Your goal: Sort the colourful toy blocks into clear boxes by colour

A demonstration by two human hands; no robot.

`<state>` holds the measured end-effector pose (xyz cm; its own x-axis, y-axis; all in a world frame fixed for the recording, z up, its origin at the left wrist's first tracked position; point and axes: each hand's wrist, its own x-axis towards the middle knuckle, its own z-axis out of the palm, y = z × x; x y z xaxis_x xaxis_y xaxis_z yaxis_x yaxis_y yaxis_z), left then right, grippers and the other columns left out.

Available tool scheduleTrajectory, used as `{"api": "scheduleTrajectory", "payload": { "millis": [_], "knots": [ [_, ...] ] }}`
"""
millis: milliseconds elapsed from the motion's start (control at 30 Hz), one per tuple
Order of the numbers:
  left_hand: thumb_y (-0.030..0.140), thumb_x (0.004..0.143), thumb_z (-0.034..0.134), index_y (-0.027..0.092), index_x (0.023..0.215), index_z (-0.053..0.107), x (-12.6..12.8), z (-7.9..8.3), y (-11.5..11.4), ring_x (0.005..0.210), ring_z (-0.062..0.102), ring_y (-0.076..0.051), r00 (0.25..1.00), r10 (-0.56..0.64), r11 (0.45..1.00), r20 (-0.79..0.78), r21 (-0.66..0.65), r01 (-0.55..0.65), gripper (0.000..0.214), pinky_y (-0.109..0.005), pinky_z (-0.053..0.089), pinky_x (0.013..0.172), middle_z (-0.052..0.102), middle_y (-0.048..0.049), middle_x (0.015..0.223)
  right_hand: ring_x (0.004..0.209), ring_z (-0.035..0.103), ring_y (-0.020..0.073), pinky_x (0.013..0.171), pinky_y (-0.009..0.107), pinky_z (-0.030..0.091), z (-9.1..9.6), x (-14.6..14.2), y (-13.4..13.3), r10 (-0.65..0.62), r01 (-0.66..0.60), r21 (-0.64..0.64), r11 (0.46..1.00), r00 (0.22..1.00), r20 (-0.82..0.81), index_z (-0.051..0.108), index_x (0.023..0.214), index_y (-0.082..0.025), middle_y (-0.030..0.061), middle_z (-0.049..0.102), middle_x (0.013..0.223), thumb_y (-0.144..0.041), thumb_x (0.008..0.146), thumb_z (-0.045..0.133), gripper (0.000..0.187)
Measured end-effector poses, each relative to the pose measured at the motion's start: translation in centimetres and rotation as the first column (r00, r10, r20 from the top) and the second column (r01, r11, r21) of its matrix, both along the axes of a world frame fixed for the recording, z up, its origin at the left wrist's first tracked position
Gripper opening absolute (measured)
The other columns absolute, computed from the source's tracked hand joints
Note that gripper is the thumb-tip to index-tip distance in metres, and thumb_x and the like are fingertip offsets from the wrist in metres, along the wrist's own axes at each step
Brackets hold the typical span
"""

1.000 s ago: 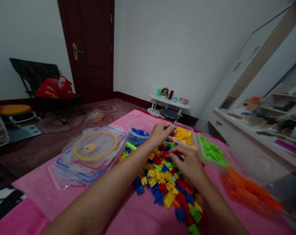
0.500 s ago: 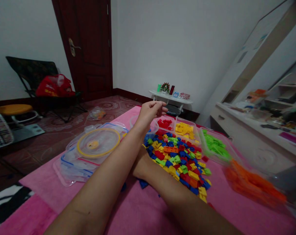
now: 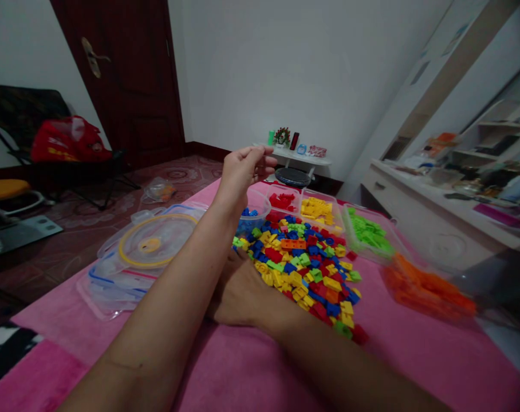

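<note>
Bricks (image 3: 303, 260) of blocky plastic sprawl beside the right hand (image 3: 241, 290), left hand (image 3: 243, 166) curled aloft; either's grip I cannot tell.

Open from the right of the frame, over the low block pile (image 3: 307, 269). Free also along the bare pink cloth (image 3: 397, 360) at lower right, below the orange-filled tub (image 3: 432, 300). Barred left of centre by the left forearm (image 3: 182, 297), slanting up to the raised left hand (image 3: 243, 171) and crossing over the right hand (image 3: 243, 289). Obstructed farther left by stacked lids (image 3: 163, 243), and beyond the pile by the round tub (image 3: 255, 222), yellow-filled tub (image 3: 335, 228) and green-filled tub (image 3: 369, 250).
</note>
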<state>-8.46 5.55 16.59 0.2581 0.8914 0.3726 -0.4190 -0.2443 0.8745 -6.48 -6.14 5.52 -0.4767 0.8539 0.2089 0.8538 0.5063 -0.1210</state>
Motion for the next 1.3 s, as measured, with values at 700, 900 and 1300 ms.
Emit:
{"api": "scheduleTrajectory", "payload": {
  "millis": [700, 900, 1300],
  "knots": [
    [0.037, 0.08, 0.057, 0.017, 0.092, 0.064, 0.4, -0.8, 0.8, 0.06, 0.062, -0.008, 0.996, 0.078, 0.995, 0.052, -0.062, -0.075, 0.025, -0.017, 0.05, 0.059, 0.066, 0.0, 0.066, 0.096, 0.05, 0.0267, 0.086, 0.043, 0.038, 3.5, 4.7, -1.1, -0.293, 0.279, 0.09, 0.956, 0.926, 0.237, 0.066, 0.095, -0.016, 0.0129, 0.062, 0.099, -0.025, 0.079, 0.055, 0.021],
    [0.041, 0.079, 0.056, 0.018, 0.092, 0.064, 0.3, -0.7, 0.9, 0.06, 0.062, -0.008, 0.995, 0.1, 0.994, 0.021, -0.047, -0.099, 0.027, -0.016, 0.049, 0.058, 0.066, 0.0002, 0.065, 0.103, 0.049, 0.0275, 0.073, 0.038, 0.046, 0.6, 1.3, 3.3, -0.22, 0.223, 0.014, 0.975, 0.948, 0.232, 0.063, 0.102, -0.017, 0.0143, 0.056, 0.116, -0.016, 0.078, 0.051, 0.026],
    [0.039, 0.077, 0.059, 0.018, 0.085, 0.064, 0.5, -0.6, 0.4, 0.055, 0.06, -0.006, 0.995, 0.07, 0.994, 0.072, -0.084, -0.064, 0.023, -0.016, 0.048, 0.057, 0.066, 0.0005, 0.066, 0.087, 0.063, 0.028, 0.071, 0.038, 0.049, 5.2, 3.2, 0.2, -0.349, 0.433, -0.115, 0.894, 0.834, 0.428, 0.07, 0.089, -0.011, 0.0165, 0.068, 0.093, -0.025, 0.078, 0.06, 0.02]
  ]
}}
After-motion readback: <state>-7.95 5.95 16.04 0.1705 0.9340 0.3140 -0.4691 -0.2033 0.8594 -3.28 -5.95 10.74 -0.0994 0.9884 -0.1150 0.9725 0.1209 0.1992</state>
